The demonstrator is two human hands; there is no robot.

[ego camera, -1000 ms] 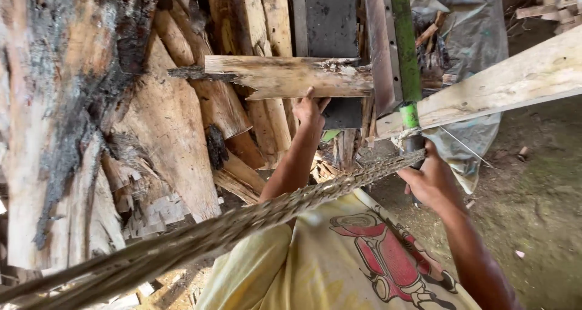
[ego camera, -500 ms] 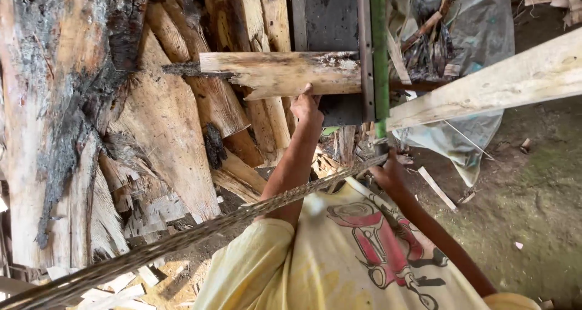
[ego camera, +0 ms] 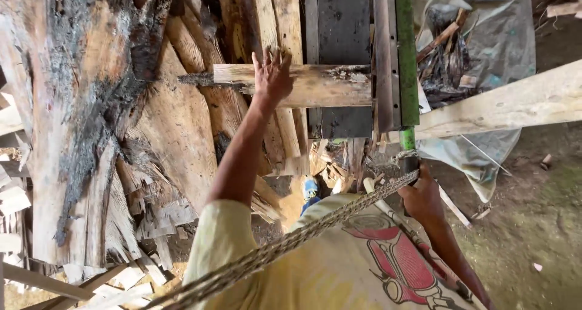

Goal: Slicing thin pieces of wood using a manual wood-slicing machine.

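Since the earlier frame, the left hand (ego camera: 273, 74) had gone up from under the short wooden plank (ego camera: 294, 85) and lay flat on top of it, fingers spread, not gripping. That plank lay crosswise at 12 o'clock, its right end touching the dark metal frame (ego camera: 342, 37). At 3 o'clock the right hand (ego camera: 421, 195) was clamped around the green lever (ego camera: 406, 61), at its lower end, where a braided rope (ego camera: 273, 252) was tied. Rough split logs (ego camera: 91, 122) were stacked at 9 o'clock.

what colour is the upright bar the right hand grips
Green, seen in the head view: the bar above the right hand.
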